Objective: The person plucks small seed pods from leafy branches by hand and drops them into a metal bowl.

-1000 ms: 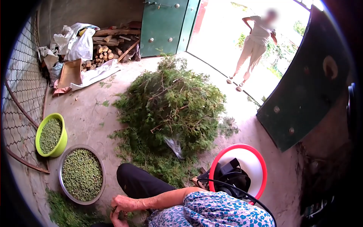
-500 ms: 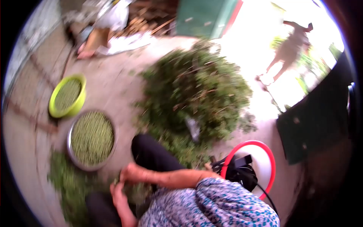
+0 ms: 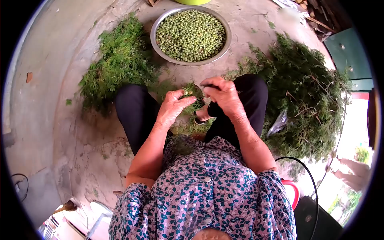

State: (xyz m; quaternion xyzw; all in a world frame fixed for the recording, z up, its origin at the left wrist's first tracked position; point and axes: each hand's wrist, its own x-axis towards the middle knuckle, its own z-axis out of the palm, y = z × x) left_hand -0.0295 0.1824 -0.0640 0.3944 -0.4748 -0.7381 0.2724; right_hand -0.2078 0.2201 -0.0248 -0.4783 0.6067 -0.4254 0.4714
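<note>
My left hand [image 3: 175, 106] is closed, pinching a small green sprig [image 3: 188, 92] with pale round berries between thumb and fingers. Just to its right, my right hand [image 3: 225, 97] has its fingers curled in; what they hold, if anything, is hidden. A small gap separates the two hands, which hover between my knees. Beyond them stands a metal basin [image 3: 227, 47] filled with small round green berries. On the floor left of the basin lies a heap of green sprigs [image 3: 118, 60]. A larger pile of leafy branches [image 3: 308, 96] is beside my right knee.
The rim of a yellow-green tub [image 3: 194, 1] shows behind the basin. A clear plastic piece [image 3: 279, 123] lies on the branches. At right are a green cabinet [image 3: 348, 56], a red-rimmed bucket [image 3: 295, 194] and a black cable [image 3: 310, 176]. A person [image 3: 352, 173] stands outside the doorway.
My view has swung left and down, bringing the basin to the top centre and the branch pile to the right. My hands, close together before, are now slightly apart.
</note>
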